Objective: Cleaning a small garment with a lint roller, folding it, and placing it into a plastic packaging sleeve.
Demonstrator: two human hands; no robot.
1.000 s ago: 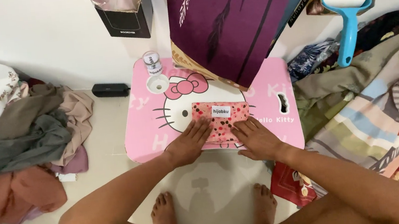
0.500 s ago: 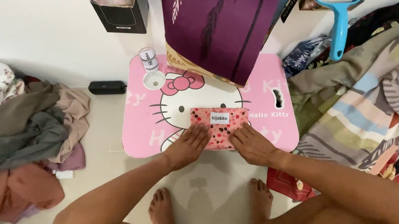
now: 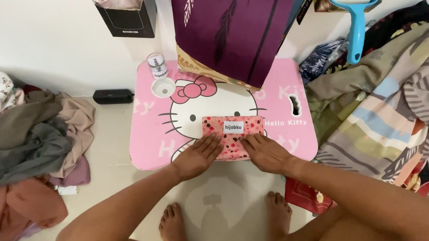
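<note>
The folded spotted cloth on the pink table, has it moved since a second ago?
No. The folded spotted cloth lies in the same place on the pink table, just under the cartoon cat's face, beneath both hands; only the camera shifted.

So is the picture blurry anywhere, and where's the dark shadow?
In the head view everything looks sharp: both hands, left hand and right hand, and the folded dotted cloth are crisp; a soft grey shadow lies on the floor between the feet; light is even, no glare on the pink table.
</note>
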